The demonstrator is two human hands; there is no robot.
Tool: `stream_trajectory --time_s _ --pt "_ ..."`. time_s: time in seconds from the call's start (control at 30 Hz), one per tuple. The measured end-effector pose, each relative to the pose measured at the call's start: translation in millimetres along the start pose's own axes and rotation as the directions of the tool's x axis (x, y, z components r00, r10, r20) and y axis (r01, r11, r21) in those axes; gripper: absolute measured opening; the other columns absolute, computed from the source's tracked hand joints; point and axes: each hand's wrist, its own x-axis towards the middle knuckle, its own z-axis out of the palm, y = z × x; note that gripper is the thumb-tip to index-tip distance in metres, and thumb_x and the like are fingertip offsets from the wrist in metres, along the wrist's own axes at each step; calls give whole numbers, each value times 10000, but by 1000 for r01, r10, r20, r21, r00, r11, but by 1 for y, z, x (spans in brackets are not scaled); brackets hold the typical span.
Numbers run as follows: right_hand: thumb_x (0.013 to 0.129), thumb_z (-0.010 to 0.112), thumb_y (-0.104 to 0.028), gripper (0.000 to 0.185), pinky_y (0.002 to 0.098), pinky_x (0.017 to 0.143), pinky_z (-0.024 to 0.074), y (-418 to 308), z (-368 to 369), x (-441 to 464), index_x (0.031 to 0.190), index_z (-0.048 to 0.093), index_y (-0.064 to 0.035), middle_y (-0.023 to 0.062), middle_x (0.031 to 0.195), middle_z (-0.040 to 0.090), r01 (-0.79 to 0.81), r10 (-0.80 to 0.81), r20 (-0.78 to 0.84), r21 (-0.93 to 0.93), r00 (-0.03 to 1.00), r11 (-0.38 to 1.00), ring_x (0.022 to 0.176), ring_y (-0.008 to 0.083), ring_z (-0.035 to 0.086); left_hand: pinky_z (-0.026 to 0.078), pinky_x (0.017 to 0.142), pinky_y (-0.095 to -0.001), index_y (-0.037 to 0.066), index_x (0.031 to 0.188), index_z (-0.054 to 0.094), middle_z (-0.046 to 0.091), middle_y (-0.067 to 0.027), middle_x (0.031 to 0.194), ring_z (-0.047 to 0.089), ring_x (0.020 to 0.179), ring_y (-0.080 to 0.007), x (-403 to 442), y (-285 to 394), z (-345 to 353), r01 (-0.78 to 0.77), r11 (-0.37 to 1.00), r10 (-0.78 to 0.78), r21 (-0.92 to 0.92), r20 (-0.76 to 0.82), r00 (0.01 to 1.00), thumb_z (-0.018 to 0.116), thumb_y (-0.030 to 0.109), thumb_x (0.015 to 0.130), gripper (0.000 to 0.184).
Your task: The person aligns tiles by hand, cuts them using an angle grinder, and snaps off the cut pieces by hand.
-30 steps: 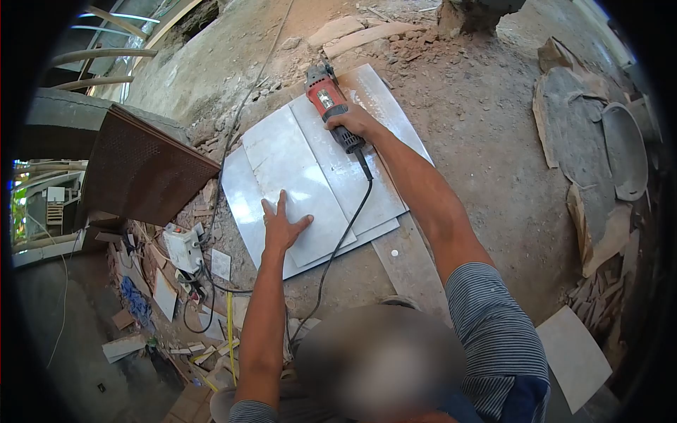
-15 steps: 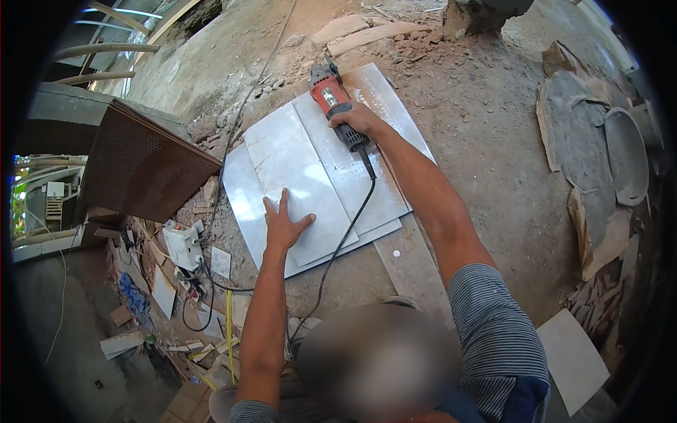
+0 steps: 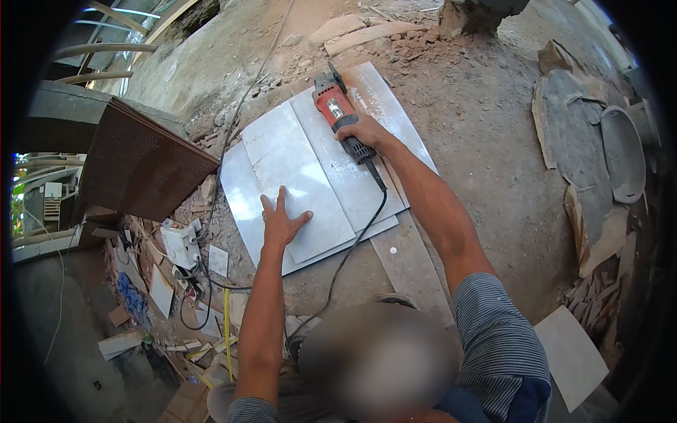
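Observation:
My right hand [image 3: 363, 132] is wrapped around the black rear body of a red and black angle grinder [image 3: 334, 106]. The grinder's disc end points up and away from me, over the glossy pale tiles. Its black cord trails from the back of the tool toward me across the tiles. My left hand [image 3: 282, 220] lies on the top white tile [image 3: 296, 169] with fingers spread, holding nothing. Under that piece lie other overlapping tiles [image 3: 243, 204], partly covered. Whether the disc touches a tile is hard to tell.
Brown sheets [image 3: 144, 162] lean at the left. A white power box [image 3: 181, 243] with cords sits among tile scraps and a yellow tape [image 3: 227, 324]. A torn grey sack [image 3: 575, 134] and a basin [image 3: 622, 155] lie at the right, a loose tile [image 3: 571, 356] nearer me.
The grinder and my right hand have moved slightly toward me and to the right over the tiles. My left hand keeps its place on the top tile.

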Motion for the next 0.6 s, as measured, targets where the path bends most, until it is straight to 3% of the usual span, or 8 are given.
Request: stream_trajectory --time_s 0.07,0.3,0.6 --pt "630 752 -181 405 276 560 470 7 -1 -11 955 570 -22 56 776 601 -15 16 24 -48 1000 999 611 155 572 309 1090 -456 164 1498 190 22 -371 1480 232 1353 -503 1 -1 0 -5 1000 5 1 -3 1000 760 549 667 1079" --pt "600 765 -194 418 289 632 476 9 4 -54 932 601 -2 84 812 628 -57 55 -60 -32 997 998 684 168 592 302 1094 -456 158 1498 186 25 -380 1474 226 1352 -509 -2 2 -2 -1 1000 1 2 2 1000 758 547 667 1082" --pt "605 764 -186 394 290 578 472 5 3 -4 915 605 -1 77 766 621 -28 28 -27 4 999 1000 624 167 584 298 1092 -469 170 1501 181 21 -377 1476 219 1350 -521 -3 4 -3 7 1000 -7 -5 12 1000 756 546 669 1079"
